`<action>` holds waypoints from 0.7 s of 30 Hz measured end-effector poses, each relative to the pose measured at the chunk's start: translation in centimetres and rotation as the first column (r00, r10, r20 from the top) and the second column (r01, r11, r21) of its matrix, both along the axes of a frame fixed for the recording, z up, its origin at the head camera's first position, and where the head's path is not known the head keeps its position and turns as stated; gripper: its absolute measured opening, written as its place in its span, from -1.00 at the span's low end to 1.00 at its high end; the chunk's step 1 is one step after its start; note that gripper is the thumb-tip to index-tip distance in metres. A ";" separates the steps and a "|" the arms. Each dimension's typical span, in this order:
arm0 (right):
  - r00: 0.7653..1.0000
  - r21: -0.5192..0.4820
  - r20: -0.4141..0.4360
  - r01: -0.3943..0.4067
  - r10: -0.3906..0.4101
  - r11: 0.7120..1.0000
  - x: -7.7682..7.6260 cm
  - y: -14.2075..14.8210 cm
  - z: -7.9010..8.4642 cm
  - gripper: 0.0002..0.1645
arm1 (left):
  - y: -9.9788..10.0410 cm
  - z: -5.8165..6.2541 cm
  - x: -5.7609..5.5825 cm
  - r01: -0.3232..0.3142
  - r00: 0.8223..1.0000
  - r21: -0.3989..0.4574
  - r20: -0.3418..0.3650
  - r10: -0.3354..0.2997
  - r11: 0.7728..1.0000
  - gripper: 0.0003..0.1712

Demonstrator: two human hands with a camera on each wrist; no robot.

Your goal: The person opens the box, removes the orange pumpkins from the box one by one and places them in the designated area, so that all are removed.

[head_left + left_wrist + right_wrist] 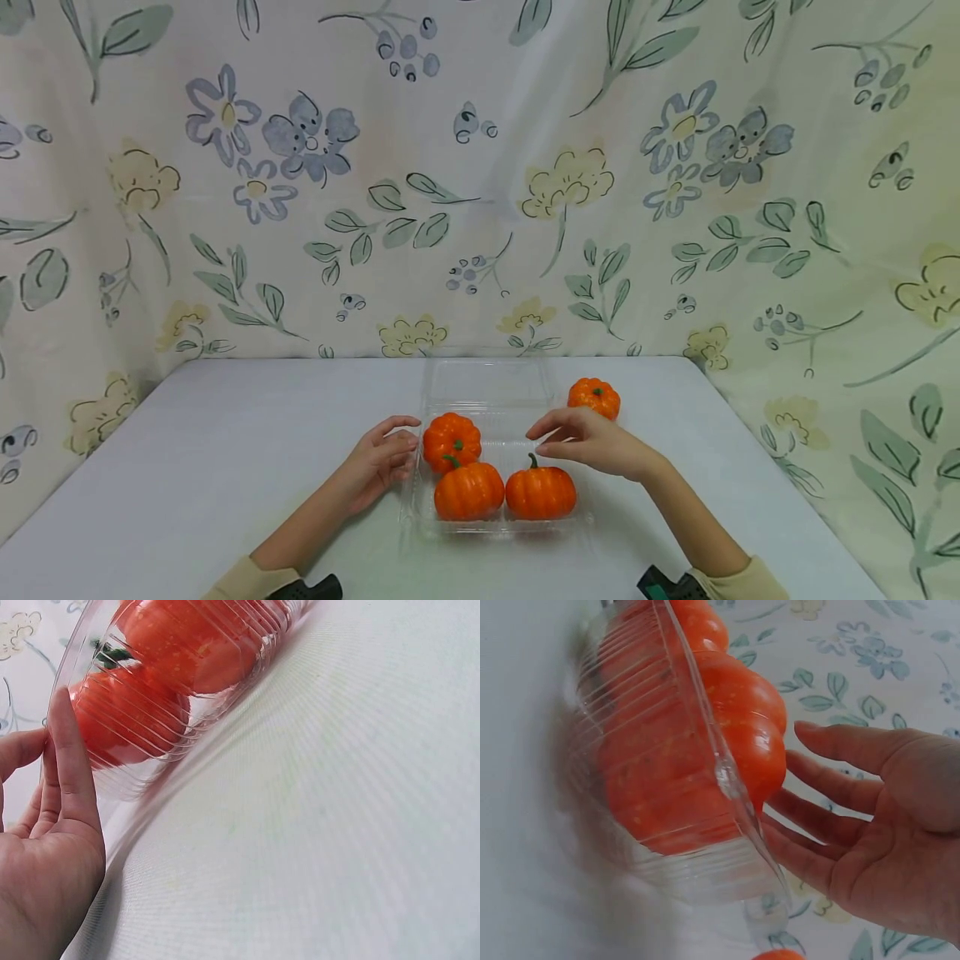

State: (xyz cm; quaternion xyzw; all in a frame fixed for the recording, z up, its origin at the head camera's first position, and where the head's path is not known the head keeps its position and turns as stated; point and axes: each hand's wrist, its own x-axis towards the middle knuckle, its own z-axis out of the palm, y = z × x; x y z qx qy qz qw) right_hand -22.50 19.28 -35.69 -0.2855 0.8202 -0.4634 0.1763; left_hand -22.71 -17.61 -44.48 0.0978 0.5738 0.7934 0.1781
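Observation:
A clear plastic clamshell box lies with its lid folded back. Three small orange toy pumpkins sit in it: one at the back left, one at the front left and one at the front right. My left hand rests its extended fingers against the box's left wall, as the left wrist view shows. Above the right part of the box hovers my right hand, fingers loosely bent and holding nothing. In the right wrist view its fingertips are beside a pumpkin.
Another orange pumpkin stands on the white table outside the box, behind my right hand. A floral curtain hangs along the table's back edge and down both sides.

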 end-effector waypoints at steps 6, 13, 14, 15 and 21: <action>1.000 -0.010 0.013 -0.014 0.014 1.000 0.0 -0.5 -0.6 -0.68 | 0.0 0.0 0.0 0.002 1.000 0.001 -0.004 -0.002 1.000 -0.77; 0.999 -0.026 0.030 -0.030 0.031 0.999 0.1 -1.1 -0.9 -0.73 | 0.0 0.1 0.1 0.002 1.000 -0.002 -0.011 -0.002 1.000 -0.76; 0.999 -0.023 0.032 -0.028 0.029 0.999 0.1 -1.1 -0.9 -0.73 | 0.0 0.0 0.1 0.001 1.000 -0.003 -0.010 -0.001 1.000 -0.76; 0.999 -0.020 0.036 -0.024 0.025 1.000 0.1 -1.2 -0.9 -0.73 | 0.0 0.0 0.1 0.002 1.000 -0.003 -0.009 -0.002 1.000 -0.76; 0.999 -0.005 0.042 -0.019 0.019 1.000 0.1 -1.4 -1.1 -0.74 | 0.0 0.0 0.1 0.005 1.000 -0.006 -0.007 -0.005 1.000 -0.76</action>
